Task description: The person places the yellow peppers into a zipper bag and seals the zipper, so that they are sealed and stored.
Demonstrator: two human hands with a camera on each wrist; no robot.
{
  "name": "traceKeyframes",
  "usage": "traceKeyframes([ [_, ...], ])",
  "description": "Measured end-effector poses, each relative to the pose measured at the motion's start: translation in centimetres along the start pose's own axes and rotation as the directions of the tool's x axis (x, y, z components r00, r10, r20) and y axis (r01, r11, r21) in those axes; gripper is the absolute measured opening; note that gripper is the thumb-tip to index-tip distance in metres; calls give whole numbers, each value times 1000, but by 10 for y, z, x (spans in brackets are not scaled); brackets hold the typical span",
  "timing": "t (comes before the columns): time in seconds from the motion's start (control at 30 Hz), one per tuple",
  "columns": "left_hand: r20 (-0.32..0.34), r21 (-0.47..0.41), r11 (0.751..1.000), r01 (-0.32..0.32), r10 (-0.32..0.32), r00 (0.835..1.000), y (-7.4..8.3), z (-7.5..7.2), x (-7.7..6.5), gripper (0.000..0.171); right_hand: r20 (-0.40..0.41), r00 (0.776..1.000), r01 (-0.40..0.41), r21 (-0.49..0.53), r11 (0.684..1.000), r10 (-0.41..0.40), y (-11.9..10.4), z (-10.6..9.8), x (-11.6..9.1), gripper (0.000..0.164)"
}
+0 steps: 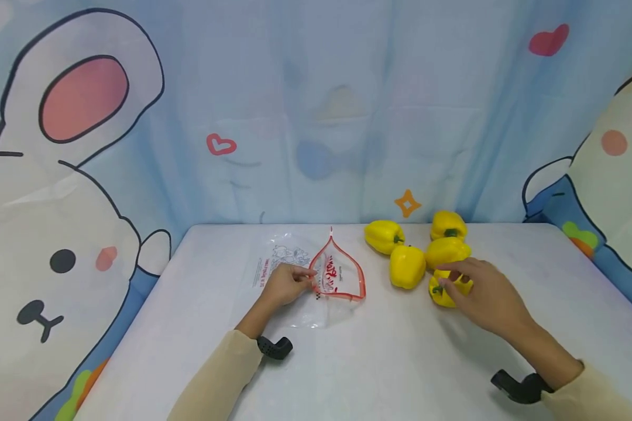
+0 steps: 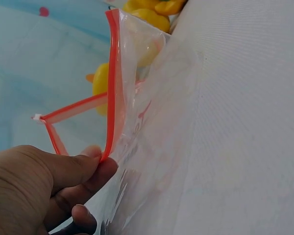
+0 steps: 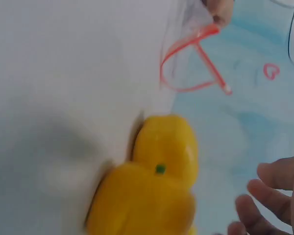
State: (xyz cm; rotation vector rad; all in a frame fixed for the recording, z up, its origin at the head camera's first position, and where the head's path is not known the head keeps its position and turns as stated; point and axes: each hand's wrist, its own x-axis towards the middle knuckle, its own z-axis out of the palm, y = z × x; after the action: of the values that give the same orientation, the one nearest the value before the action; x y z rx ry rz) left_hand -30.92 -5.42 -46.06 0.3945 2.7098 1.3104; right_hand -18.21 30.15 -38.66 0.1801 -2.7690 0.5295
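Note:
My left hand [image 1: 287,285] pinches the red rim of a clear zipper bag [image 2: 152,122] between thumb and fingers. The bag's mouth stands open, with a white slider [image 2: 38,117] at one corner of the rim. My right hand [image 1: 487,295] hovers over the nearest yellow bell pepper [image 1: 442,297], its fingers bent loosely and apart. In the right wrist view the fingers [image 3: 272,196] hold nothing, and the near pepper [image 3: 142,203] lies beside them. Whether a fingertip touches a pepper is hidden.
More yellow bell peppers lie grouped to the bag's right: one at the back left [image 1: 383,236], one in front of it [image 1: 407,267], one at the back right [image 1: 447,224] and one between [image 1: 446,252]. A patterned curtain [image 1: 316,117] hangs behind the white table [image 1: 347,374].

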Motion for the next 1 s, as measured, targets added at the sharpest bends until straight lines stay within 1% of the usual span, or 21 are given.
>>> traceKeyframes([
  [0.07,2,6,1000,-9,9,1000,1,0,2,16,-84,996,-23,12,1000,24,16,0,-2,32],
  [0.1,2,7,1000,-11,11,1000,2,0,2,16,-106,994,-38,36,999,41,24,1,-3,35],
  [0.13,0,7,1000,-13,13,1000,2,0,3,17,-108,992,-55,71,996,63,32,2,-3,39],
  [0.17,-1,5,1000,-11,11,1000,2,0,3,16,-94,992,-74,110,991,84,40,4,-2,43],
  [0.23,-2,6,1000,-5,5,1000,2,0,3,17,-14,990,-136,197,971,142,54,8,-1,54],
  [0.3,-3,6,1000,0,0,1000,2,0,2,16,87,978,-207,266,941,191,65,13,1,65],
  [0.4,0,6,1000,-1,1,1000,2,0,2,16,212,946,-302,303,904,245,77,20,4,75],
  [0.5,0,-3,1000,-5,5,1000,2,0,1,16,280,924,-345,315,884,261,84,25,5,78],
  [0.57,-1,-7,1000,-6,6,1000,2,0,0,16,319,914,-353,327,876,250,85,27,5,79],
  [0.7,-3,-14,1000,-9,9,1000,2,-1,0,16,364,908,-336,337,880,207,83,29,6,82],
  [0.77,-4,-13,1000,-12,12,1000,1,-1,0,16,374,907,-325,335,884,192,82,30,6,82],
  [1.0,-2,-24,1000,-19,19,1000,0,-1,-1,16,390,901,-331,330,884,192,82,32,6,87],
])
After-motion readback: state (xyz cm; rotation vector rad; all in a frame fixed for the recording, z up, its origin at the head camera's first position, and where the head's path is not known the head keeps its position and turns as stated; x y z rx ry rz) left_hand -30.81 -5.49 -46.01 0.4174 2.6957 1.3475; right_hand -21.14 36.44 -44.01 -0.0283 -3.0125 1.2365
